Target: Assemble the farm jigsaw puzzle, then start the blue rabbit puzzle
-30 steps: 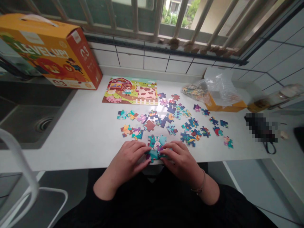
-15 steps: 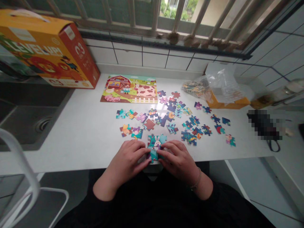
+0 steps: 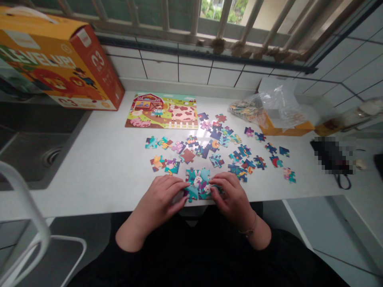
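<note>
A small block of joined puzzle pieces (image 3: 197, 179) with a white rabbit lies near the counter's front edge. My left hand (image 3: 163, 197) is at its left side, thumb and fingers closed on the lower left piece. At the right side, my right hand (image 3: 231, 195) has its fingertips closed on the edge of the lower right piece. Loose puzzle pieces (image 3: 188, 156) are scattered beyond and to the right of the block. Further back lies a finished farm picture (image 3: 163, 112) with a barn and a cow.
An orange box (image 3: 60, 63) stands at the back left beside a dark sink (image 3: 26, 151). At the back right are a plastic bag of pieces (image 3: 247, 108) and an open yellow box (image 3: 287, 129). A black pouch (image 3: 332, 155) lies at the far right.
My right hand has moved slightly right and opened up a view of the lower right piece beside the rabbit. My left hand has barely moved.
</note>
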`<state>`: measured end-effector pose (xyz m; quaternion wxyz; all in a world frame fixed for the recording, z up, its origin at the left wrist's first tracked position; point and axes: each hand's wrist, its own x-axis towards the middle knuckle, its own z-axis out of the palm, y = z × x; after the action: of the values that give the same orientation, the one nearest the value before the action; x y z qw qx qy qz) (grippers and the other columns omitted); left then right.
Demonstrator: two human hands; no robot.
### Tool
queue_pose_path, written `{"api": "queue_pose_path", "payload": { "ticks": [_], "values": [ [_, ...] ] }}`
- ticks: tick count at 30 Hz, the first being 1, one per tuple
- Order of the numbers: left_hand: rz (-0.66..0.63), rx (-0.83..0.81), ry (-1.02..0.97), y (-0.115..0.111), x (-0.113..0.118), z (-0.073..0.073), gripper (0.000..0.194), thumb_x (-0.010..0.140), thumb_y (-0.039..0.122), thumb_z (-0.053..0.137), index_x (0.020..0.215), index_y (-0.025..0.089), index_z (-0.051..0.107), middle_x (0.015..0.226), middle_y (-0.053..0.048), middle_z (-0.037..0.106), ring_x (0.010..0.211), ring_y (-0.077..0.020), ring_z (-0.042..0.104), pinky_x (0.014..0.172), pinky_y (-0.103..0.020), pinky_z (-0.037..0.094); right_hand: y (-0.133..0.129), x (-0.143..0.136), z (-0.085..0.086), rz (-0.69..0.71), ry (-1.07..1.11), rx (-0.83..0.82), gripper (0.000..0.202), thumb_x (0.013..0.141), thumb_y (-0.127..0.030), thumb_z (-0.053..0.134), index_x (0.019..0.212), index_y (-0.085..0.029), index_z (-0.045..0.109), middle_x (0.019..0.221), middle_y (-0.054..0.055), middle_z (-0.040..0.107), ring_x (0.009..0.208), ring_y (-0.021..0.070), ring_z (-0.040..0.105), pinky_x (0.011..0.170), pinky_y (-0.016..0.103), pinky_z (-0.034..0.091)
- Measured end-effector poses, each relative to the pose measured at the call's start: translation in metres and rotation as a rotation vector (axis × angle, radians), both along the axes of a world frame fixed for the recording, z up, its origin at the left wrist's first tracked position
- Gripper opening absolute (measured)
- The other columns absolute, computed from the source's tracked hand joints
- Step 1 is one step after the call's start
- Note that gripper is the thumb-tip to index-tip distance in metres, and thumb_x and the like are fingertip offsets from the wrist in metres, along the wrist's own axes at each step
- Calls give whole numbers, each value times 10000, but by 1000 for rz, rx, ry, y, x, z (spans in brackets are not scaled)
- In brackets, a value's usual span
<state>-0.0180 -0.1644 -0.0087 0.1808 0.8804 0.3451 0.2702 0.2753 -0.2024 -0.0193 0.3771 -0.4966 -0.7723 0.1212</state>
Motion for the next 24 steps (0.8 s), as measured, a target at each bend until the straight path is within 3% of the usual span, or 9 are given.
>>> {"api": "queue_pose_path", "payload": {
  "ticks": [4, 8, 15, 19, 24],
  "values": [
    [-47, -52, -30, 3, -4, 0, 299, 1072, 209, 725, 1363, 269, 696, 1276, -57, 801, 1180, -250, 739, 1044, -424, 520, 5, -6, 8, 50, -94, -16, 323, 1056, -265, 753, 1378, -255, 735, 1295, 135, 757, 1236, 327, 700, 1084, 555, 598],
    [-55, -72, -44, 3, -6, -3, 326, 1073, 172, 709, 1378, 286, 687, 1287, -52, 793, 1195, -243, 729, 1049, -424, 527, 14, -21, 18, 228, -148, -100, 520, 1040, -293, 790, 1537, -228, 650, 1334, 148, 768, 1202, 324, 717, 1047, 523, 631],
    [-32, 4, -95, 0, -4, 0, 337, 1053, 155, 713, 1369, 269, 678, 1299, -76, 784, 1200, -256, 740, 1024, -424, 578, 28, -37, 31, 317, -63, -403, 392, 1043, -175, 745, 1425, -260, 726, 1163, 71, 777, 1027, 220, 747, 917, 353, 621],
    [26, -2, -135, -4, -5, 6, 366, 1072, 208, 720, 1427, 268, 654, 1319, -94, 767, 1236, -262, 735, 1063, -429, 590, 35, -10, 37, 146, 130, -580, 231, 1073, -357, 727, 1284, -271, 764, 918, 7, 727, 775, 179, 681, 744, 326, 564],
    [36, 50, -95, -4, -3, 5, 308, 1086, 196, 686, 1388, 252, 660, 1286, -96, 783, 1197, -264, 749, 1040, -440, 587, 40, 33, 27, -138, 548, -751, 438, 933, -615, 841, 1051, -250, 628, 780, -47, 608, 656, 148, 603, 599, 279, 497]
  ]
}}
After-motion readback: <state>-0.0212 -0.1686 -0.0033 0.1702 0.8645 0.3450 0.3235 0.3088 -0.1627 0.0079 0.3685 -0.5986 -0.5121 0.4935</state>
